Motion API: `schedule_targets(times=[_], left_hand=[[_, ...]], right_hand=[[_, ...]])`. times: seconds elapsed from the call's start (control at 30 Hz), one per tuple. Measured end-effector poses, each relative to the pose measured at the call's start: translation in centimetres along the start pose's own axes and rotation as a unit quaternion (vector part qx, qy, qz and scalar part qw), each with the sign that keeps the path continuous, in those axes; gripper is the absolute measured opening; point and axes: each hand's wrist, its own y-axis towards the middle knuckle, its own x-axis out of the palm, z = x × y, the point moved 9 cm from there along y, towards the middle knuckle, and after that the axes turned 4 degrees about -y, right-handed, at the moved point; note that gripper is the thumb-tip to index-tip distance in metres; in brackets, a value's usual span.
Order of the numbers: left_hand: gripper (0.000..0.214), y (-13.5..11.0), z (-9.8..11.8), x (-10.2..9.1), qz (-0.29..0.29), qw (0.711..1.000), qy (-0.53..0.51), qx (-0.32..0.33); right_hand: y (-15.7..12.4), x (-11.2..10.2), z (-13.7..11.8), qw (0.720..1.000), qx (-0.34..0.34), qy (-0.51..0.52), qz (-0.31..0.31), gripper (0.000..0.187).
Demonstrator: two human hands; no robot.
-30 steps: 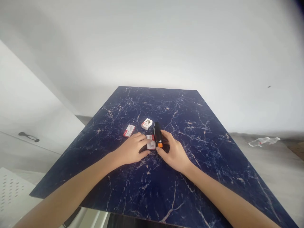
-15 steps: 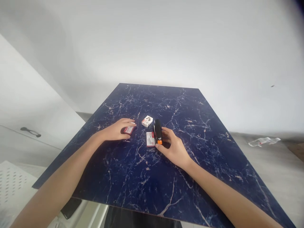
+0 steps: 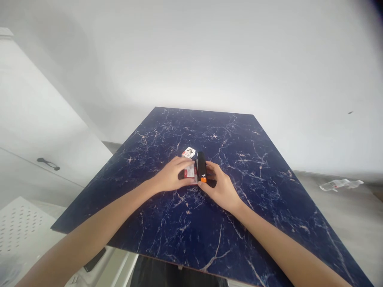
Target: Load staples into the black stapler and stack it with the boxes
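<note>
Between the thumb and fingers of my left hand (image 3: 170, 175) is a small red-and-white box (image 3: 189, 172). It sits over the flat white-and-red box on the tabletop, which is now largely hidden beneath it; whether the two touch I cannot tell. My right hand (image 3: 223, 187) is curled round a black stapler (image 3: 201, 162) with an orange end, thumb at the near end and fingers along its right side. Just beyond my left fingertips stands another small white box (image 3: 189, 152) with a dark picture on it.
The blue marbled table (image 3: 191, 223) has a pale wall behind it. On the floor to the right lies a clear plastic bottle (image 3: 341, 185). A white cabinet with a dark handle (image 3: 48, 163) is at the left, and a white perforated surface (image 3: 20, 223) is below it.
My left hand has moved right with the red-and-white box, from apart on the table to over the flat box beside the stapler. My right hand stays at the stapler. The view has shifted slightly.
</note>
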Motion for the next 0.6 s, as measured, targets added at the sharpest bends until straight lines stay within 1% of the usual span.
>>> schedule_targets(times=[0.07, 0.17, 0.27, 0.37, 0.53, 0.6], left_hand=[[0.076, -0.2, 0.1, 0.7, -0.033, 0.999, -0.011, 0.002], [0.087, -0.5, -1.0, 0.6, -0.044, 0.998, -0.014, -0.030], [0.087, -0.6, -1.5, 0.6, -0.043, 0.998, -0.018, -0.043], [0.085, -0.5, -0.9, 1.2, -0.046, 0.998, -0.021, -0.028], [0.087, -0.3, -0.8, 1.5, -0.045, 0.998, -0.024, -0.038], [0.087, -0.4, -0.9, 1.4, -0.046, 0.998, -0.029, -0.043]], right_hand=[[0.0, 0.0, 0.1, 1.000, 0.003, -0.004, 0.001, 0.061], [0.0, 0.0, 0.2, 1.000, 0.002, -0.004, 0.003, 0.060], [0.0, 0.1, 0.2, 1.000, 0.002, -0.003, 0.006, 0.060], [0.1, 0.1, 0.4, 1.000, 0.007, 0.007, 0.005, 0.060], [0.2, -0.3, 1.0, 0.999, 0.035, 0.028, 0.010, 0.044], [0.1, -0.4, 1.1, 0.999, 0.042, 0.022, 0.014, 0.041]])
